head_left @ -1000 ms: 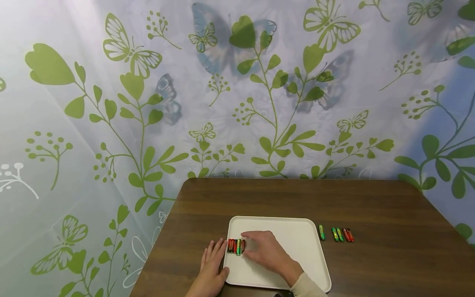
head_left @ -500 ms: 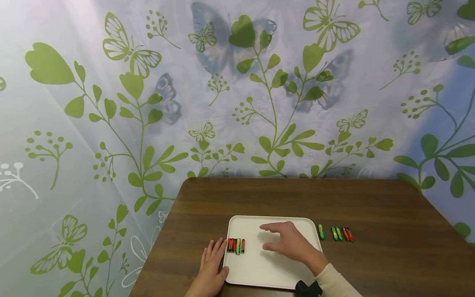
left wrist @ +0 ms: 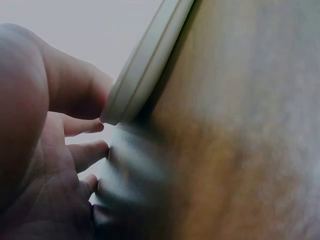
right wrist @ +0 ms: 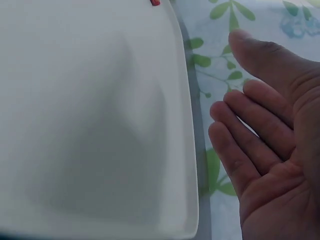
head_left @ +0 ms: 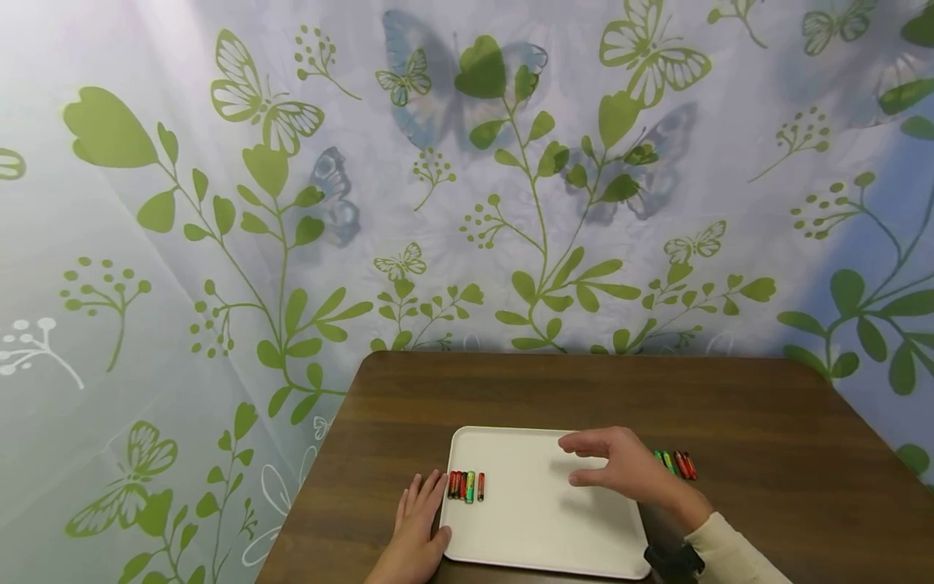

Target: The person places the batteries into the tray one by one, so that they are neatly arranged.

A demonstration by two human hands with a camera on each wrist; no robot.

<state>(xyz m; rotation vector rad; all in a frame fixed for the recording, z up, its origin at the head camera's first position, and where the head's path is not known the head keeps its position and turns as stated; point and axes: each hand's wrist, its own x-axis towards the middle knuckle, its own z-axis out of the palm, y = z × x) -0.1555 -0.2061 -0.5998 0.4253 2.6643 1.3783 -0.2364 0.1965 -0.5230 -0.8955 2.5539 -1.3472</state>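
In the head view a white tray [head_left: 540, 519] lies on the table. At its left side several red and green batteries [head_left: 462, 486] stand in a row, and a single red battery [head_left: 481, 487] lies a small gap to their right. My left hand [head_left: 416, 531] rests at the tray's left edge with fingers spread; the left wrist view shows that hand [left wrist: 55, 135] touching the tray rim [left wrist: 140, 65]. Above the tray's right part is my right hand [head_left: 627, 470], thumb and fingers apart, holding nothing. The right wrist view shows this hand [right wrist: 270, 135] empty beside the tray [right wrist: 192, 150].
Right of the tray, green batteries [head_left: 669, 462] and red batteries [head_left: 685, 465] lie on the brown wooden table [head_left: 788, 503], partly behind my right hand. A cloth [head_left: 467, 203] printed with leaves and butterflies hangs behind the table.
My right hand has moved right, away from the batteries on the tray, and now covers the spot where a lone green battery lay beside the tray. The left hand has stayed in place.
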